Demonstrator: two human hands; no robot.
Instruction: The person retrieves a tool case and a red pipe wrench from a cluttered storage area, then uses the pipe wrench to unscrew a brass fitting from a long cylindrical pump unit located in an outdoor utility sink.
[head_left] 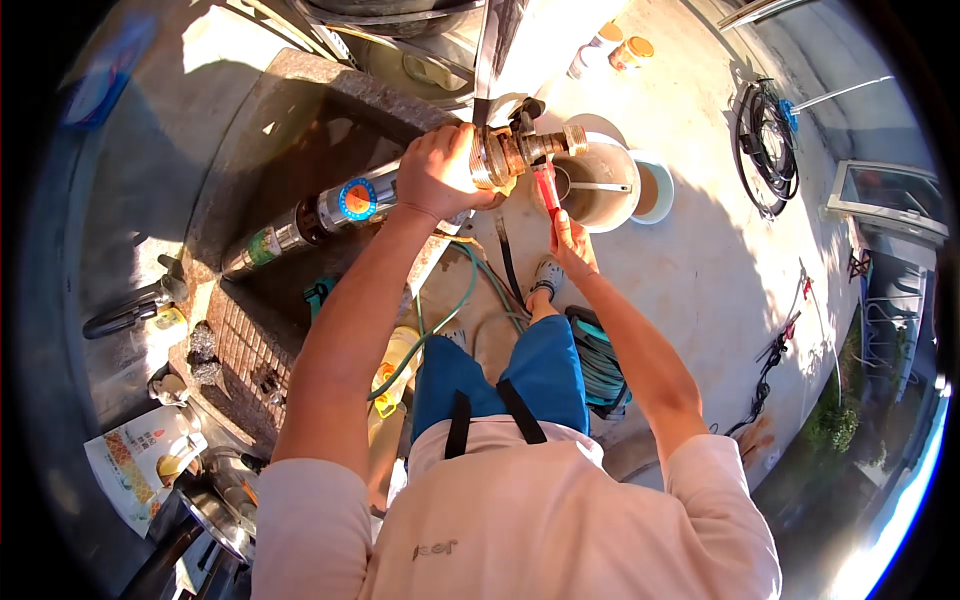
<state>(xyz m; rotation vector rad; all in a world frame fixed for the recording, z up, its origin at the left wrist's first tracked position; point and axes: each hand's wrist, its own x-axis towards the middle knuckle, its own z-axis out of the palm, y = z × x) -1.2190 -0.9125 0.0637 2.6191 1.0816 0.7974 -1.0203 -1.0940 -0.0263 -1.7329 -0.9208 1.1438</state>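
Observation:
My left hand (432, 172) is wrapped over the top of a long silver metal cylinder (335, 208), which looks like a submersible pump. It slants across a stone trough (300, 75), its lower end inside. Beyond my fingers, a rusty, brass-coloured threaded fitting (508, 155) sticks out to the right. My right hand (572, 246) is closed around a red-handled tool (547, 188) held upward against the underside of the fitting. The tool's tip is hidden, so its kind does not show.
Right of the fitting stand a bucket (618, 205) and a pale blue basin (656, 188). A green hose (470, 280) runs by my legs to a hose reel (598, 365). Black cable (765, 150) lies coiled at far right. Two lidded jars (632, 53) stand at the back.

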